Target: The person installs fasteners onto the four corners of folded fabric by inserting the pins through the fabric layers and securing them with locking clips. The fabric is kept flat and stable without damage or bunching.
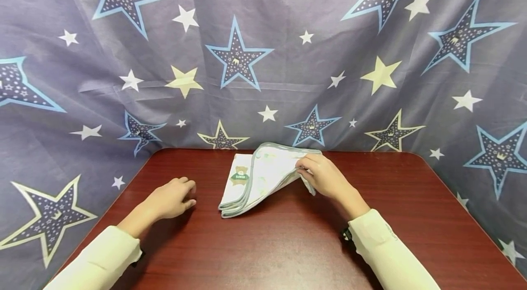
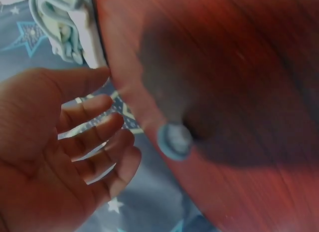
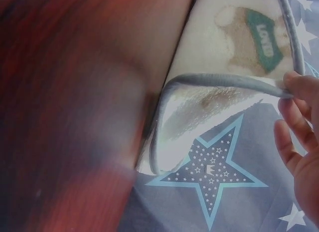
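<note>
A folded white cloth (image 1: 271,169) with grey-blue trim and a teddy bear print lies toward the back of the table, its right part lifted off the surface. My right hand (image 1: 323,175) pinches the trimmed edge at that raised part. Close up in the right wrist view, thumb and fingers (image 3: 294,82) hold the grey trim, and the bear's green top (image 3: 264,42) reads LOVED. To the left of the cloth, apart from it, my left hand (image 1: 173,198) hovers with loosely bent fingers and holds nothing. The cloth's layered edge (image 2: 72,30) appears beyond that thumb in the left wrist view.
A dark red wooden table (image 1: 263,253) lies under both hands. Behind it and along its sides hangs a grey-blue curtain (image 1: 263,107) with printed stars. A small blurred round shape with a blue rim (image 2: 174,141) shows in the left wrist view; I cannot tell what it is.
</note>
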Demonstrator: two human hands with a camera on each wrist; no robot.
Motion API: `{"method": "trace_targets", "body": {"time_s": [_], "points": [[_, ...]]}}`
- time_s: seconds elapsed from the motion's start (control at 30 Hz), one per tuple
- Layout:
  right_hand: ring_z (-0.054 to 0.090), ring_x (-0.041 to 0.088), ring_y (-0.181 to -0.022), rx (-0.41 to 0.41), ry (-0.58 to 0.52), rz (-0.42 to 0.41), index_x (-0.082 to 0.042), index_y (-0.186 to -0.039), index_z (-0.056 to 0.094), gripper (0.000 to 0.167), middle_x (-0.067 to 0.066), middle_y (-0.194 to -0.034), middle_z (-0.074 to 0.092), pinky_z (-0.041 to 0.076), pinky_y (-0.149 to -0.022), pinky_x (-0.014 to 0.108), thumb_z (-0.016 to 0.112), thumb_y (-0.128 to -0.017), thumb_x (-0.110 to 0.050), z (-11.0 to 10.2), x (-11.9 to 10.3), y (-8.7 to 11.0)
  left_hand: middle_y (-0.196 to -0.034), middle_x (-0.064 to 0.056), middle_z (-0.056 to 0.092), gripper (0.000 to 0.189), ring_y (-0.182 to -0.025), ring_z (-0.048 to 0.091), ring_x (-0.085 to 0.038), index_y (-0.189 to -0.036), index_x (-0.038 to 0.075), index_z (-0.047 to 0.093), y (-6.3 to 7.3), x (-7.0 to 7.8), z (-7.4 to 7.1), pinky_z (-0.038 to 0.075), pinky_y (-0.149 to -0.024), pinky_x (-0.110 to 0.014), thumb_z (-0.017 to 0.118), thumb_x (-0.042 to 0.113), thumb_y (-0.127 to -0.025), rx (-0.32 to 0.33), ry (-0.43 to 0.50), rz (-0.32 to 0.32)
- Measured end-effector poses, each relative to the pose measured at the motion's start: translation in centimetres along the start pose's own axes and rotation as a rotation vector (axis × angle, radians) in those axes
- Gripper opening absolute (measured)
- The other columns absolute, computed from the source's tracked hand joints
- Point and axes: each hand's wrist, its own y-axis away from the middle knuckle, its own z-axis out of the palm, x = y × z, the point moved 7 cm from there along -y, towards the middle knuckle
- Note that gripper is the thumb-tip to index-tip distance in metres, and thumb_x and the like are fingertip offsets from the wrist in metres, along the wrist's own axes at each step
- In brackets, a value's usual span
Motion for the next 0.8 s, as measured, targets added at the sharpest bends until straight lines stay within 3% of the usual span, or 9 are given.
{"method": "trace_targets", "body": {"time_s": [0.23, 0.4, 0.8], "points": [[0.065, 0.018, -0.083, -0.002, -0.004, 0.003, -0.007, -0.095, 0.070, 0.014, 0.002, -0.089, 0.068, 0.054, -0.077, 0.037, 0.079, -0.086, -0.002, 0.0, 0.2, -0.1, -0.084, -0.001, 0.054, 0.032, -0.072, 0.049, -0.014, -0.093, 0.013, 0.062, 1.0, -1.4, -0.3, 0.045, -0.066, -0.036, 0.088, 0.022, -0.077, -0.019, 0.046, 0.024], [0.065, 0.018, -0.082, -0.005, -0.006, 0.002, -0.007, -0.096, 0.071, 0.013, 0.002, -0.089, 0.068, 0.053, -0.076, 0.037, 0.079, -0.087, -0.002, 0.0, 0.1, -0.1, -0.084, 0.000, 0.052, 0.035, -0.072, 0.048, -0.013, -0.093, 0.014, 0.061, 1.6, -2.5, 0.4, 0.045, -0.067, -0.035, 0.090, 0.019, -0.074, -0.059, 0.060, 0.000], [0.064, 0.019, -0.082, -0.005, 0.002, -0.010, -0.007, -0.096, 0.070, 0.013, 0.002, -0.089, 0.067, 0.053, -0.076, 0.037, 0.079, -0.087, -0.003, 0.1, 0.1, -0.1, -0.079, 0.004, 0.052, 0.026, -0.071, 0.050, -0.011, -0.088, 0.014, 0.064, 2.2, -4.2, 1.5, 0.046, -0.065, -0.036, 0.084, 0.004, -0.074, -0.019, 0.129, -0.028]]}}
